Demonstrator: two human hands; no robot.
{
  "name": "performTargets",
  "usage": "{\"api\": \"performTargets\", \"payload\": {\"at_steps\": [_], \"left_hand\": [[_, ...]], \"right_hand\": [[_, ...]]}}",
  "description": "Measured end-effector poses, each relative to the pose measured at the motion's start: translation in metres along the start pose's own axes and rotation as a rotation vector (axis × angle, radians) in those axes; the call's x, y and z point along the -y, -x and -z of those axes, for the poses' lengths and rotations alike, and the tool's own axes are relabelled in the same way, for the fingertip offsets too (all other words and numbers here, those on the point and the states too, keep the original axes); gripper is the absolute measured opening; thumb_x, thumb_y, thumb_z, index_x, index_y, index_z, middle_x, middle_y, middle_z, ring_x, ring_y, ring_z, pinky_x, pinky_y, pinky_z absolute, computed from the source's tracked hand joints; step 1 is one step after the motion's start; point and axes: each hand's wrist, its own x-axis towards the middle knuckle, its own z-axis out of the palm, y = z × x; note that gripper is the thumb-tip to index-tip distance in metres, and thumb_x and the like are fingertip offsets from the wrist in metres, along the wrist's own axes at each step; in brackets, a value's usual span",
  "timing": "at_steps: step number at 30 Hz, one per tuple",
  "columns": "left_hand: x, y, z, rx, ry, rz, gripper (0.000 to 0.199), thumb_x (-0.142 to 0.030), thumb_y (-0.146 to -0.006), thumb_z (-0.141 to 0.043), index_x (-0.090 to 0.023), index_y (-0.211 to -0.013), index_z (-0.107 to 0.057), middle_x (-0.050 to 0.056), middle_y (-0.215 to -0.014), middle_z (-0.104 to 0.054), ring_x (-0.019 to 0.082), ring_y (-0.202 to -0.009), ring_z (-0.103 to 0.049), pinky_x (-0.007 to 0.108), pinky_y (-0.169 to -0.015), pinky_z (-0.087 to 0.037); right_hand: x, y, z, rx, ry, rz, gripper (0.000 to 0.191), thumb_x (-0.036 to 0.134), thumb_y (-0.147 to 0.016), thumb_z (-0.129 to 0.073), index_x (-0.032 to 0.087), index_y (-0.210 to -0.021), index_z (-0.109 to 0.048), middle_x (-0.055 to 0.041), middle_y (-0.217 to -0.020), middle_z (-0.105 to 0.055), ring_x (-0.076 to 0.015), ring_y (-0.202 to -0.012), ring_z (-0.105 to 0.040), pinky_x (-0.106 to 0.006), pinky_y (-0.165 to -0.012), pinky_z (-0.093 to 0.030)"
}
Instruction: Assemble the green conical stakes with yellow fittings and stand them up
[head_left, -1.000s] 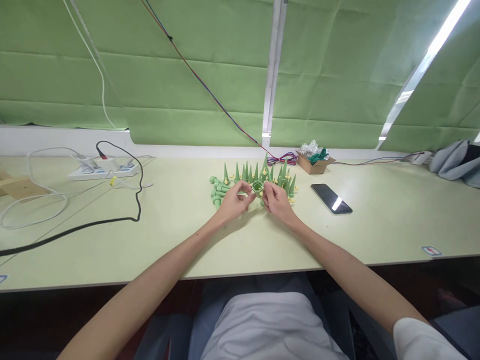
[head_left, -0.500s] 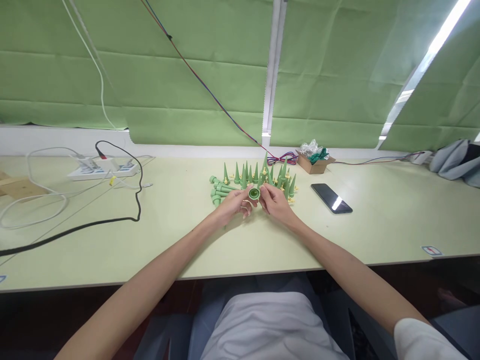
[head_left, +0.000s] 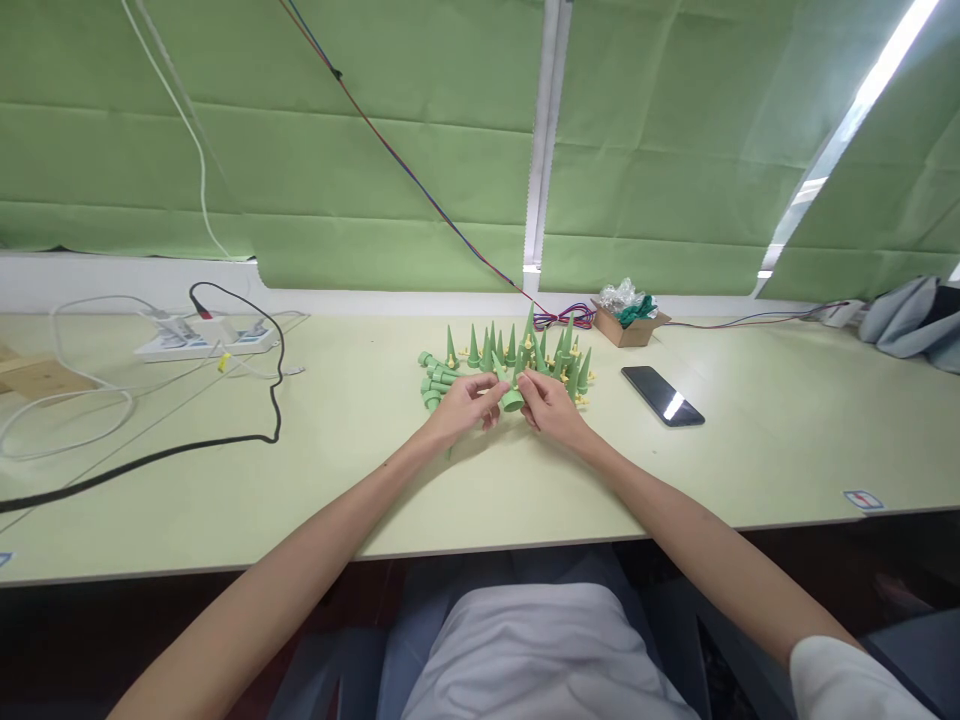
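Note:
A green cone-shaped piece (head_left: 512,400) is held between both hands, its wide round end low and toward me. My left hand (head_left: 472,402) grips it from the left, fingers bent. From the right, my right hand (head_left: 549,402) pinches at its side; anything small between those fingertips is hidden. Just behind the hands several green cones (head_left: 474,348) stand upright on the table, with small yellow parts (head_left: 583,401) around them. More green pieces (head_left: 437,370) lie on their sides left of my left hand.
A black phone (head_left: 663,396) lies on the table (head_left: 585,500) to the right. Behind it sits a small cardboard box (head_left: 631,333) with plastic wrap. At the left are a power strip (head_left: 206,343), cables and a wooden piece (head_left: 45,377).
The green piece between my hands has tilted: its hollow end faced me before, and now its side and tip show. Both hands have stayed nearly in place.

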Motion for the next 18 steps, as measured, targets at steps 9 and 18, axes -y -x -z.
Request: {"api": "performTargets", "payload": {"at_steps": [9, 18], "left_hand": [[-0.003, 0.003, -0.004, -0.07, -0.198, -0.132, 0.036, -0.05, -0.083, -0.067, -0.019, -0.074, -0.052, -0.005, -0.052, -0.047, 0.011, -0.045, -0.045, 0.024, -0.047, -0.035], [0.008, -0.001, -0.004, -0.15, -0.49, -0.493, 0.031, -0.039, -0.088, -0.064, -0.017, -0.067, -0.055, 0.0, -0.069, -0.051, 0.011, -0.06, -0.043, 0.025, -0.053, -0.036]], "right_hand": [[0.008, 0.0, 0.003, -0.003, 0.113, -0.036, 0.06, 0.067, -0.096, -0.037, 0.023, -0.055, -0.035, 0.0033, -0.04, -0.041, -0.0109, -0.042, -0.039, -0.027, -0.051, -0.034], [0.006, -0.002, 0.003, -0.004, 0.154, -0.117, 0.063, 0.051, -0.098, -0.037, 0.023, -0.042, -0.033, 0.0015, -0.034, -0.04, -0.0109, -0.04, -0.04, -0.027, -0.054, -0.037]]}}
